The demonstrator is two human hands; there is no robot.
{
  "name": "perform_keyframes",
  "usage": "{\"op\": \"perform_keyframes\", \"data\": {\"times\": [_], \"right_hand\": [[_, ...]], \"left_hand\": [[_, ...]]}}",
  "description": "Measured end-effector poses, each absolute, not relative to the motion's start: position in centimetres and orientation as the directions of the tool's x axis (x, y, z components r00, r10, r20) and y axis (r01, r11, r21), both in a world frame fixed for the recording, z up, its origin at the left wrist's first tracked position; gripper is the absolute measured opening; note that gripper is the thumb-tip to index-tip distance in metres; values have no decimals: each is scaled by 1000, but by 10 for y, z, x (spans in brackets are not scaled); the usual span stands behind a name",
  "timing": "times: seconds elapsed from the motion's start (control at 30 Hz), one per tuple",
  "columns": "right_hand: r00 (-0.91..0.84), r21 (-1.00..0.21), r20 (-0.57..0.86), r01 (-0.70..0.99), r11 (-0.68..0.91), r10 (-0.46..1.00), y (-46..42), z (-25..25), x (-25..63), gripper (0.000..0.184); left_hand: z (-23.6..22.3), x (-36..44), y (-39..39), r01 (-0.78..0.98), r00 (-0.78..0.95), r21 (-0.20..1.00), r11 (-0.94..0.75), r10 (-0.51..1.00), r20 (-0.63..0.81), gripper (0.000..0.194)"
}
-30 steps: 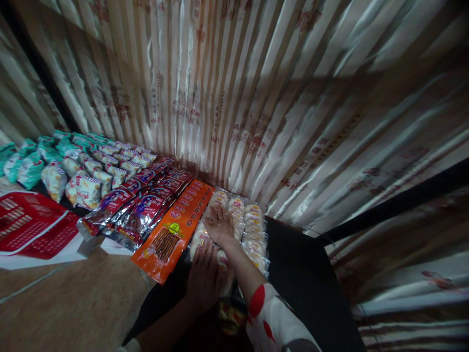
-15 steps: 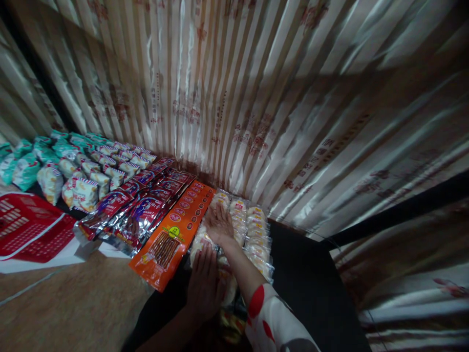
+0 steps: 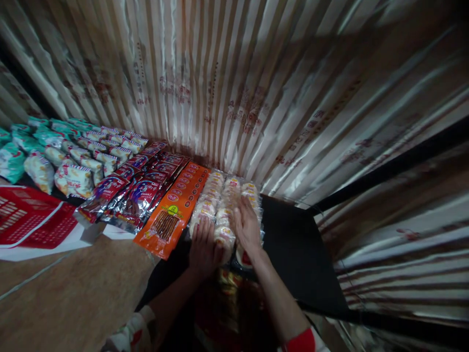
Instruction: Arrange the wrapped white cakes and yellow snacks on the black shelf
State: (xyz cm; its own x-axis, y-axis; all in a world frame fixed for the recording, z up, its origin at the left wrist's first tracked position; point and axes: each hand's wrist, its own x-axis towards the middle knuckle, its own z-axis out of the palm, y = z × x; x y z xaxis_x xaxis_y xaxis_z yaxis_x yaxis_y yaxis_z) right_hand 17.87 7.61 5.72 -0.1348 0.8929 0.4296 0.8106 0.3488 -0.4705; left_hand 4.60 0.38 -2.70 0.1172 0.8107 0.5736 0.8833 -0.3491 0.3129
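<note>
Three rows of clear-wrapped pale packets (image 3: 207,201) lie side by side on the black shelf (image 3: 293,249), right at your hands. Your left hand (image 3: 205,250) has its fingertips on the near end of the left row; your right hand (image 3: 248,227) lies where the middle and right rows meet, fingers stretched out. Your grip looks released on both sides, touching packets without clasping any. Handled this way, the packets seem best served by flat, light pressure: ease one from its end, and avoid pinching or creasing the slippery-looking wrappers. Just left, an orange pouch (image 3: 176,210) sits close beside them, so go gently sideways. Farther left come dark red pouches (image 3: 141,193), white snack bags (image 3: 75,181) and green bags (image 3: 10,164), with a red basket (image 3: 36,215) nearer you.
</note>
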Motion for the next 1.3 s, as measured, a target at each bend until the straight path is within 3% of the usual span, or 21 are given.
{"op": "perform_keyframes", "data": {"times": [0.07,0.23,0.47,0.77,0.87,1.0,1.2,1.3], "right_hand": [[-123,-470,468,804,364,875,40,49,188,44],[-215,-370,403,851,373,890,-33,14,187,35],[-287,-246,387,883,399,876,-52,-2,175,34],[-198,-290,364,905,312,910,-45,1,179,40],[-159,-382,301,883,272,940,-20,20,176,46],[-77,-470,148,872,139,986,33,49,163,57],[-111,-293,-117,953,73,987,80,52,140,65],[-115,-229,-128,970,83,985,83,42,136,61]], "left_hand": [[-29,46,3,883,114,306,-356,795,595,56],[-29,46,4,900,103,277,-337,780,617,51],[-38,48,-12,880,52,334,-338,768,639,46],[-38,52,-53,888,215,182,-423,731,648,43],[-30,61,-46,884,286,103,-456,702,652,43],[-20,74,-32,874,296,118,-472,708,641,40],[-21,73,-13,884,240,174,-434,740,628,37],[-22,70,-9,876,256,177,-449,743,619,35]]}}
